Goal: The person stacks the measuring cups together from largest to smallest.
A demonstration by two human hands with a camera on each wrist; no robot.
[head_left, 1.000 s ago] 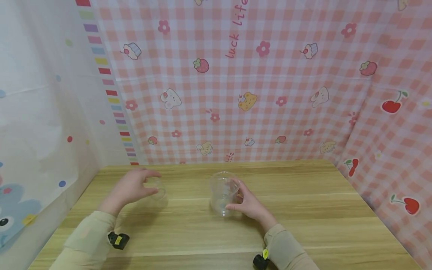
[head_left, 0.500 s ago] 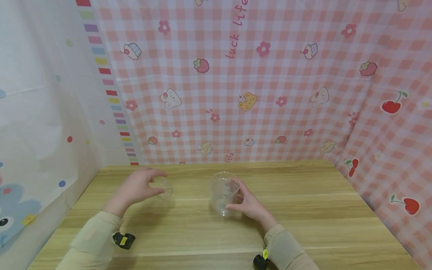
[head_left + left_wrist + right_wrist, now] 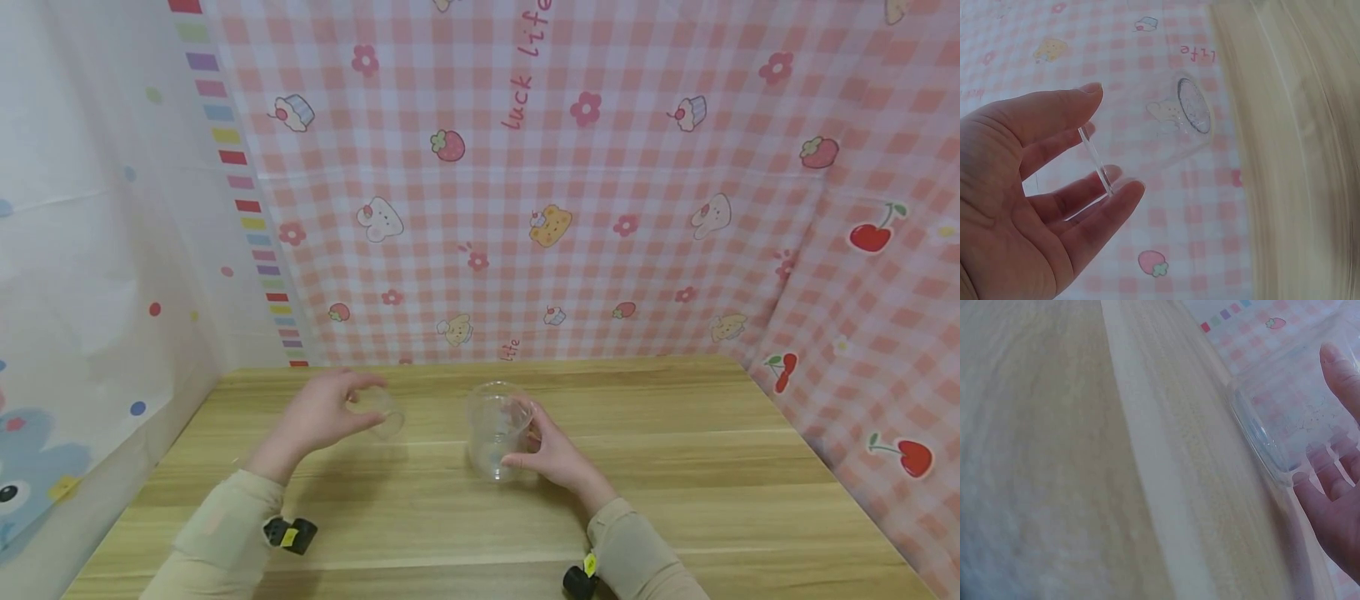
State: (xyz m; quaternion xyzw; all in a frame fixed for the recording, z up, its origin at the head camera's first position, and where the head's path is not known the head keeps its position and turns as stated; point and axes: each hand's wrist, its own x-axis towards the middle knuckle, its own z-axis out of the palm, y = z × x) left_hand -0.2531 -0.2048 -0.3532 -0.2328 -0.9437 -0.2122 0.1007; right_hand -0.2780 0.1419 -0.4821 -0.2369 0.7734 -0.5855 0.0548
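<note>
While the right hand (image 3: 558, 458) steadies the bigger clear cup (image 3: 486, 427) just below centre frame, the left hand (image 3: 326, 412) has a smaller-looking clear cup (image 3: 389, 419) pinched at its rim, left of centre. I'd call it partway.

Done, as far as I can see: both cups are in hand. The bigger one is upright, mouth up, and its base looks to be on the wood table (image 3: 450, 533). Right-hand grip: thumb on the near side, fingers round the far side, moderately wide, cup between. Left-hand grip: thumb one side of the rim, fingers the other, a fairly wide pinch. The left wrist view shows the rim between them and the base away from the palm, toward the table side of that view.

Not done: the small cup isn't set down. It looks clear of the tabletop and a bit tilted, base toward lower right in the head view. The two cups are apart, with bare wood between them, so nothing is joined up yet.

Unclear: there's a ring partway down inside the bigger cup (could be a moulded step, could be a second cup nested in there; clear plastic, can't tell). So I can't give a cup count.
</note>
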